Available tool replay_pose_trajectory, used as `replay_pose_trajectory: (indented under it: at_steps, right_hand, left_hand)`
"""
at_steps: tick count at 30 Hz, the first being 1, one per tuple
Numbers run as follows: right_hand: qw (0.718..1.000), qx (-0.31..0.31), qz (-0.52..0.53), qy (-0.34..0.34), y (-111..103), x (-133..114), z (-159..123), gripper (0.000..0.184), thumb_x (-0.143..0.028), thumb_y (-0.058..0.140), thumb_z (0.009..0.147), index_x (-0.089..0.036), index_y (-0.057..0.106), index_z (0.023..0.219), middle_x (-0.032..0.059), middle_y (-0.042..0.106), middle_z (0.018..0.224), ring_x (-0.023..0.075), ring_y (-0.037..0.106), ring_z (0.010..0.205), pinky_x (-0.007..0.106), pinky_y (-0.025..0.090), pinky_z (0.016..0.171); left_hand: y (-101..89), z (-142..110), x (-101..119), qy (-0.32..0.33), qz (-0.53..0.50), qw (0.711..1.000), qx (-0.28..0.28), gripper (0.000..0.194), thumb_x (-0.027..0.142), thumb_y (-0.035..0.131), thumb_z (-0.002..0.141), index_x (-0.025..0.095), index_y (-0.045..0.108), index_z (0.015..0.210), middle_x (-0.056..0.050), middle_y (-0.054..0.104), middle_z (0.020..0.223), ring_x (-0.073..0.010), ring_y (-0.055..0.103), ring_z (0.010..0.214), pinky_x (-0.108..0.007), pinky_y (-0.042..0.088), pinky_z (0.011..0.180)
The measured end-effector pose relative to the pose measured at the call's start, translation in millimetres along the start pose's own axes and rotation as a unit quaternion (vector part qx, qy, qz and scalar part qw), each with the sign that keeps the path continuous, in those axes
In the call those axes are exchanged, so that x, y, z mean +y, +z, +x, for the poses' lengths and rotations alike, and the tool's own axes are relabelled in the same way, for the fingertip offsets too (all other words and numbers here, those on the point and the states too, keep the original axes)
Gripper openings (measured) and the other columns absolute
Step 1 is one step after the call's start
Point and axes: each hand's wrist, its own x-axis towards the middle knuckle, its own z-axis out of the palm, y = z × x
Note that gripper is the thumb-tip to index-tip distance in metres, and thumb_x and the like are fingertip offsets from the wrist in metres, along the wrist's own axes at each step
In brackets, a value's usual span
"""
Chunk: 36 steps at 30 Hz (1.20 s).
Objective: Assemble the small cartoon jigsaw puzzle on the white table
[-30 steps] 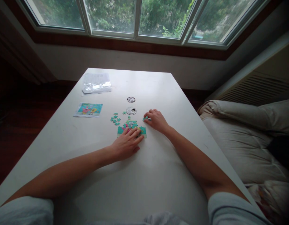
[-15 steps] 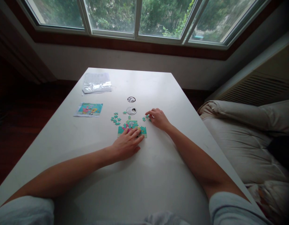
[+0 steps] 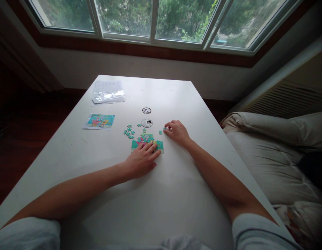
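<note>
A partly joined jigsaw puzzle (image 3: pixel 147 137) with cartoon figures on a green ground lies near the table's middle. Across its lower part rests my left hand (image 3: pixel 141 160), flat with the fingers spread, covering some of the picture. To the right, my right hand (image 3: pixel 178 132) has thumb and fingers closed about a small green puzzle piece (image 3: pixel 164 128), mostly hidden by the fingertips. Just left of those fingertips lies another loose piece (image 3: pixel 160 132). Several green pieces (image 3: pixel 128 132) are scattered left of the puzzle, and single pieces lie above it.
A printed picture sheet (image 3: pixel 99 122) lies left on the white table (image 3: pixel 176 194), with a clear plastic bag and papers (image 3: pixel 108 92) behind it. Two round metal-rimmed fittings (image 3: pixel 146 123) are set in the tabletop. A pale padded seat (image 3: pixel 252 149) stands at the right.
My right hand's fingers have drawn in slightly and closed around the green piece that showed under them. My left hand has stayed on the puzzle.
</note>
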Motion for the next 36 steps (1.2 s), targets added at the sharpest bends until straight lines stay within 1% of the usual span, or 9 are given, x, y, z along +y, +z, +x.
replay_pose_trajectory:
  at_steps: [7,14,19,22,25,29,31,33,36]
  right_hand:
    - [1.0,-0.019,0.007,0.005,-2.5,-4.4,1.1,0.015,-0.032,0.068,0.09,-0.023,0.073,0.1,0.0085,0.066,0.097,0.025,0.056,0.095,0.037,0.045,0.087]
    - [0.999,-0.004,0.033,0.002,1.7,-2.9,1.9,0.016,-0.029,0.069,0.087,-0.022,0.069,0.101,0.0065,0.067,0.093,0.0236,0.056,0.092,0.036,0.044,0.086]
    - [0.99,-0.004,0.14,0.028,3.6,-3.4,3.3,0.011,-0.026,0.068,0.083,-0.022,0.067,0.093,0.0017,0.07,0.084,0.0179,0.059,0.078,0.031,0.045,0.075]
    - [0.977,-0.011,0.208,0.046,3.2,-2.5,4.4,0.01,-0.03,0.067,0.083,-0.021,0.068,0.087,0.0002,0.071,0.082,0.0155,0.06,0.073,0.03,0.046,0.073]
    - [0.955,-0.014,0.288,0.075,3.1,-2.5,5.0,0.017,-0.037,0.07,0.081,-0.021,0.069,0.085,0.0004,0.071,0.079,0.0157,0.061,0.072,0.03,0.048,0.069]
    - [0.891,-0.023,0.441,0.109,4.3,-6.0,5.0,0.027,-0.044,0.076,0.077,-0.02,0.068,0.085,0.001,0.071,0.077,0.0144,0.061,0.066,0.029,0.049,0.064]
    - [0.862,-0.021,0.492,0.118,4.2,-8.3,5.0,0.029,-0.045,0.078,0.075,-0.019,0.067,0.084,0.0008,0.07,0.076,0.0134,0.061,0.064,0.028,0.049,0.062]
    - [0.845,-0.019,0.519,0.127,3.2,-10.9,5.0,0.031,-0.044,0.08,0.073,-0.019,0.067,0.083,0.0005,0.069,0.074,0.0125,0.06,0.063,0.027,0.048,0.061]
    - [0.832,-0.026,0.537,0.142,0.3,-15.3,5.0,0.034,-0.045,0.083,0.07,-0.018,0.066,0.082,0.0001,0.069,0.072,0.0109,0.057,0.058,0.025,0.045,0.055]
  left_hand:
    - [-0.6,0.9,0.6,0.0,0.002,1.0,-0.001,0.05,0.036,0.053,0.098,0.021,0.047,0.145,-0.016,0.045,0.156,-0.0322,0.041,0.143,-0.048,0.036,0.114]
    - [-1.3,0.4,0.7,0.002,0.0,1.0,0.0,0.05,0.036,0.053,0.098,0.022,0.047,0.145,-0.015,0.045,0.156,-0.0314,0.041,0.144,-0.047,0.036,0.114]
    - [-0.7,-0.4,1.0,0.0,-0.001,1.0,0.002,0.05,0.037,0.053,0.098,0.022,0.047,0.146,-0.015,0.044,0.157,-0.0312,0.041,0.144,-0.047,0.036,0.114]
    - [-1.2,-0.1,1.3,0.001,-0.001,1.0,-0.001,0.05,0.037,0.053,0.099,0.022,0.046,0.146,-0.015,0.043,0.157,-0.0319,0.041,0.144,-0.048,0.036,0.114]
    - [-2.4,0.1,1.7,0.0,-0.001,1.0,-0.006,0.05,0.037,0.052,0.099,0.021,0.046,0.146,-0.015,0.043,0.157,-0.0324,0.041,0.144,-0.049,0.036,0.114]
    - [-3.7,-0.2,1.9,0.0,-0.001,1.0,-0.01,0.05,0.036,0.052,0.099,0.02,0.047,0.146,-0.016,0.044,0.156,-0.0325,0.042,0.143,-0.049,0.036,0.114]
    - [-3.9,-0.5,1.8,0.001,0.0,1.0,-0.008,0.049,0.036,0.052,0.099,0.02,0.047,0.146,-0.016,0.045,0.156,-0.0326,0.042,0.143,-0.049,0.036,0.114]
    - [-3.7,-0.6,1.7,0.002,-0.001,1.0,-0.007,0.049,0.036,0.052,0.099,0.02,0.047,0.145,-0.016,0.045,0.156,-0.0327,0.042,0.143,-0.049,0.036,0.114]
    - [-3.3,-0.4,1.8,0.001,0.001,1.0,-0.007,0.049,0.036,0.052,0.099,0.02,0.047,0.145,-0.016,0.045,0.155,-0.0327,0.042,0.143,-0.048,0.037,0.114]
